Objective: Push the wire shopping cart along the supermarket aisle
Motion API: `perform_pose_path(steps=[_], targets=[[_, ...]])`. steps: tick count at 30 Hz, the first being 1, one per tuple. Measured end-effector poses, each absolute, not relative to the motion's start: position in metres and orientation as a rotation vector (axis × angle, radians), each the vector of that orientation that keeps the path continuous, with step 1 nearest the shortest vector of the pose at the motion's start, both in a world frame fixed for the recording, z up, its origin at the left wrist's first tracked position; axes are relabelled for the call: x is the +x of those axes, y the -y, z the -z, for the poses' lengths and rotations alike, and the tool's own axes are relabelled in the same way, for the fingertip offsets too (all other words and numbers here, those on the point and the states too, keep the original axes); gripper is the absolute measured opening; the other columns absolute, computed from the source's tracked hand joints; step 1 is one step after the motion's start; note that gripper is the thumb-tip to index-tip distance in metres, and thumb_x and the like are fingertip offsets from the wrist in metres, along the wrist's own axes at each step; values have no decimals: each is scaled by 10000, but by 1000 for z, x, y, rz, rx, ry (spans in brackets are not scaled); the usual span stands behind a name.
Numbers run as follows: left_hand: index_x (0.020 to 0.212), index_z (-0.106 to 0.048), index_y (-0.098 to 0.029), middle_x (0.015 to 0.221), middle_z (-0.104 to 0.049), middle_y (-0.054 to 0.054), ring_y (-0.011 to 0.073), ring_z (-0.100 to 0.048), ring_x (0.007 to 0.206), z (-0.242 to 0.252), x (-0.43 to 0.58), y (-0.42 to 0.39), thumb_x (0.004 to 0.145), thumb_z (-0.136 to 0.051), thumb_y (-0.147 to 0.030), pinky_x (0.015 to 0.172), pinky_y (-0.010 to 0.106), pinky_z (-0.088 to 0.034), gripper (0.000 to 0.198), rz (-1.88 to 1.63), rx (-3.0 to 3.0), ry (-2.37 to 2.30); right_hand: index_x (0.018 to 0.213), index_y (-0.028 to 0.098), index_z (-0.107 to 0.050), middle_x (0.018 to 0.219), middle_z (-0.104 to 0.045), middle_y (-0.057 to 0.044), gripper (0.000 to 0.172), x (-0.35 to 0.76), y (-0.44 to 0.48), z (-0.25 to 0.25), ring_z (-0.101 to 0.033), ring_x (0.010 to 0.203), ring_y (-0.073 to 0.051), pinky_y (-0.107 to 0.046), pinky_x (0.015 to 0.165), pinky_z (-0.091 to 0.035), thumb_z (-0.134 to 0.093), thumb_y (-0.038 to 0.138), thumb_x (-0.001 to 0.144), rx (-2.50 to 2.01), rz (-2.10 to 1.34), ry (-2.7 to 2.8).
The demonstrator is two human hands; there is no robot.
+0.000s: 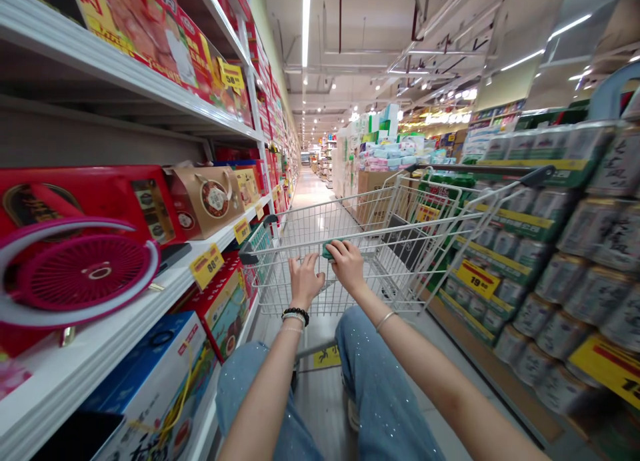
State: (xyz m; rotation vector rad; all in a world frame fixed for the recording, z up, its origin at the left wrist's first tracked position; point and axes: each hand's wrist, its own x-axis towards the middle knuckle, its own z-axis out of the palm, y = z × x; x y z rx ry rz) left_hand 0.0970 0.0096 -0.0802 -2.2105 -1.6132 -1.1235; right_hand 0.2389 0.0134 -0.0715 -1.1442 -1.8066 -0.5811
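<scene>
A wire shopping cart (320, 294) stands crosswise in front of my knees. My left hand (304, 281) has its fingers bent over the top rail of the near side, with the thumb lower down. Just to its right, my right hand (347, 264) pinches a small dark green cloth (327, 250) against the same rail. Most of the cloth is hidden under the fingers. The cart's handle bar (470, 170) is at the right.
A shelf (115, 354) along the left holds gift boxes (217, 197) and a pink round fan (95, 272). Stacked drink cans (585, 247) line the right side. Behind the cart, the aisle floor (313, 201) runs back past a cardboard box (373, 197) and piled packages.
</scene>
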Motion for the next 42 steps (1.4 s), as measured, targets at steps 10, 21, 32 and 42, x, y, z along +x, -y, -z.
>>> perform_pose_path(steps=[10,21,32,42], targets=[[1238,-590,-189,1304,-640,48,294,-490,1236,78,96,-10,732,-542,-144,1143,495,-278,511,1131,-2222,1610,1123,241,-669,1173,-687,-57,368,247,-11,69,-537,1043,-245,-382,905,-426,-547,41,839,-1179,559,1831],[1241,-589,-188,1302,-642,49,291,-494,1230,80,96,-9,749,-532,-157,1153,500,-266,496,1139,-2211,1594,1089,251,-689,1153,-702,-37,356,257,-5,67,-530,1049,-249,-382,888,-426,-551,31,846,-1224,598,1801],[1251,-585,-202,1312,-635,40,301,-473,1256,80,98,-7,746,-522,-166,1152,519,-261,510,1153,-2199,1636,1129,270,-677,1199,-671,-48,379,266,-3,63,-506,1077,-248,-386,924,-425,-566,46,844,-1281,542,1836],[1273,-578,-222,1323,-630,33,315,-451,1285,82,100,-5,737,-525,-144,1134,502,-309,544,1156,-2152,1658,1111,262,-686,1166,-676,-50,404,262,-2,66,-502,1056,-249,-394,918,-431,-523,23,830,-1234,485,1792]])
